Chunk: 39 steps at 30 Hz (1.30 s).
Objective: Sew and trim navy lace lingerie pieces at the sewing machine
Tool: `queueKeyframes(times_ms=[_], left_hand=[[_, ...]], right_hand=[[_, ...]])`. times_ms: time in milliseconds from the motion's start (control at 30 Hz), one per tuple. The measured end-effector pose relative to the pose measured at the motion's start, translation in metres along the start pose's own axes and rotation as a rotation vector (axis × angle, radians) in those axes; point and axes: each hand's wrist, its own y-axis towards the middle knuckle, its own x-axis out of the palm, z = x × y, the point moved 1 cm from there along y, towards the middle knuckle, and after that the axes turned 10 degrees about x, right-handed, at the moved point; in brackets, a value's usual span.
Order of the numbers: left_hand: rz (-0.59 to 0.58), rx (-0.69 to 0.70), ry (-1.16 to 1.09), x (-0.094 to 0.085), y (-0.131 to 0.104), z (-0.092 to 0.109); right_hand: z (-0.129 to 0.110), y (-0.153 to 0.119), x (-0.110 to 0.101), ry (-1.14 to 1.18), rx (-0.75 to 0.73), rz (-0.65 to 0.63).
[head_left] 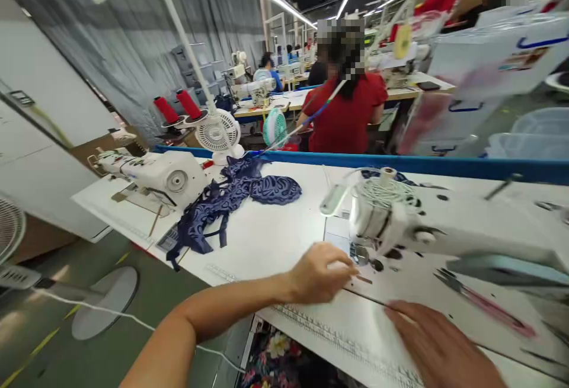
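Observation:
My left hand (322, 274) is just in front of the needle area of a white sewing machine (377, 216), its fingers curled together. Whatever it may be pinching is too small or hidden to make out. Flat on the machine bed lies my right hand (440, 343), fingers stretched out and slightly blurred, with nothing visible in it. To its right rest thread snips with pink handles (493, 311). Navy lace garment pieces (213, 207) are heaped on the white table (275, 234), left of my left hand.
A second sewing machine (164, 175) stands at the table's left end, near a small white fan (219, 133) and red thread cones (189, 103). Rulers (329, 326) line the front edge. Beyond the blue-edged far side, a person in red (342, 109) sits with their back to me.

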Motion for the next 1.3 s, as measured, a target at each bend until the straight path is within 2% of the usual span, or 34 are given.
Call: queueKeyframes(times_ms=[33,67,167,267,333,400,567,733,900,1000,1133,1300], left_hand=[[0.008,-0.152,0.014,-0.008,-0.005,-0.024],[0.021,-0.247,0.036,-0.017,-0.008,-0.049],[0.084,-0.459,0.094,-0.044,-0.015,-0.121],[0.107,-0.649,0.093,-0.059,-0.019,-0.176],[0.083,-0.749,0.043,-0.06,-0.021,-0.199],[0.056,-0.832,-0.035,-0.056,-0.022,-0.213],[0.103,-0.972,-0.248,-0.053,-0.027,-0.23],[0.223,-1.029,-0.419,-0.07,-0.035,-0.241],[0.287,-1.058,-0.531,-0.08,-0.036,-0.244],[0.304,-1.063,-0.566,-0.075,-0.034,-0.239],[0.297,-1.056,-0.591,-0.058,-0.031,-0.229],[0.306,-1.025,-0.572,-0.044,-0.013,-0.231]], right_hand=[[-0.011,0.026,0.013,-0.003,-0.096,-0.032],[-0.021,0.05,0.024,0.015,-0.159,-0.008],[-0.039,0.095,0.046,0.119,-0.183,-0.014],[-0.033,0.1,0.053,0.159,-0.063,-0.088],[-0.02,0.091,0.054,0.135,0.01,-0.103],[-0.008,0.082,0.054,0.115,0.038,-0.11],[0.002,0.073,0.059,0.13,0.078,-0.179],[0.001,0.074,0.061,0.155,0.136,-0.209],[0.001,0.074,0.061,0.152,0.105,-0.194],[0.001,0.074,0.061,0.139,0.077,-0.181],[0.0,0.075,0.061,0.128,0.056,-0.146],[-0.002,0.078,0.06,0.128,0.094,-0.166]])
